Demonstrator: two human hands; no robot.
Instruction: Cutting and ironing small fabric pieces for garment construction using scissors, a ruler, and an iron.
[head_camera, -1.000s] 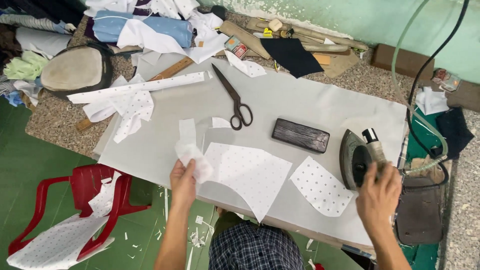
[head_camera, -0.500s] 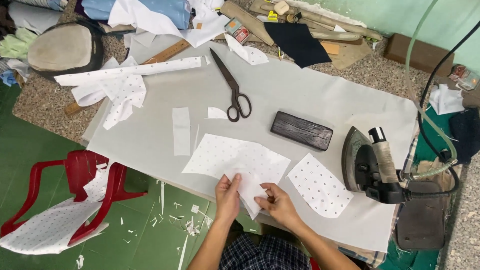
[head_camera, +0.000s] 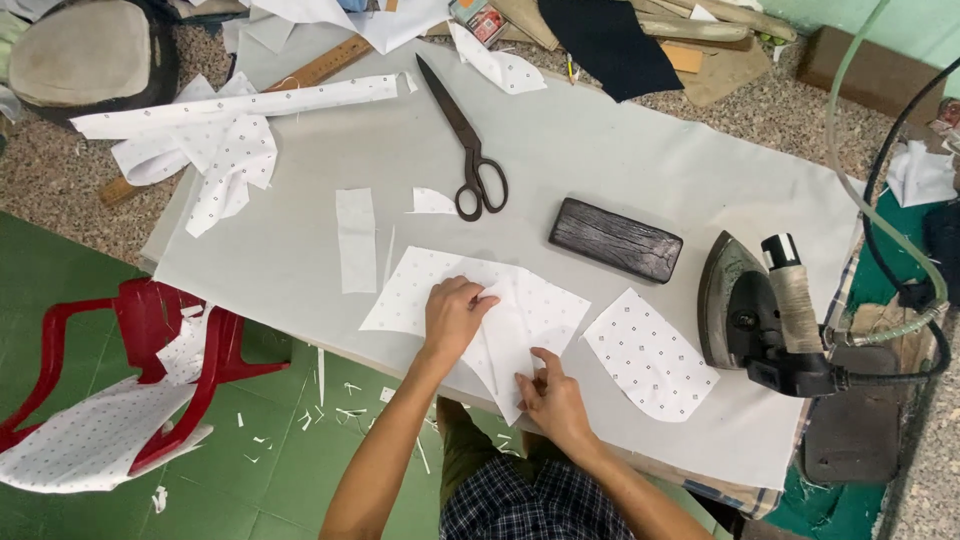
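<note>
Left hand (head_camera: 455, 312) lay flat, fingers spread, and right hand (head_camera: 552, 398) pressed fingertips, no grip closed, on dotted white fabric piece (head_camera: 520, 305) at bench (head_camera: 640, 150) near edge, scissors (head_camera: 468, 150) beyond, iron (head_camera: 760, 315) right, open cloth between.

you have black scissors (head_camera: 470, 140) lying on the grey table cover (head_camera: 640, 150), with a dark wooden block (head_camera: 615, 239) to their right and an iron (head_camera: 762, 313) resting near the table's right edge. a narrow white strip (head_camera: 356, 240) lies left of centre. a wooden ruler (head_camera: 300, 80) pokes out under dotted scraps (head_camera: 225, 150). below, a red plastic chair (head_camera: 150, 340) stands on the green floor (head_camera: 60, 270).
</note>
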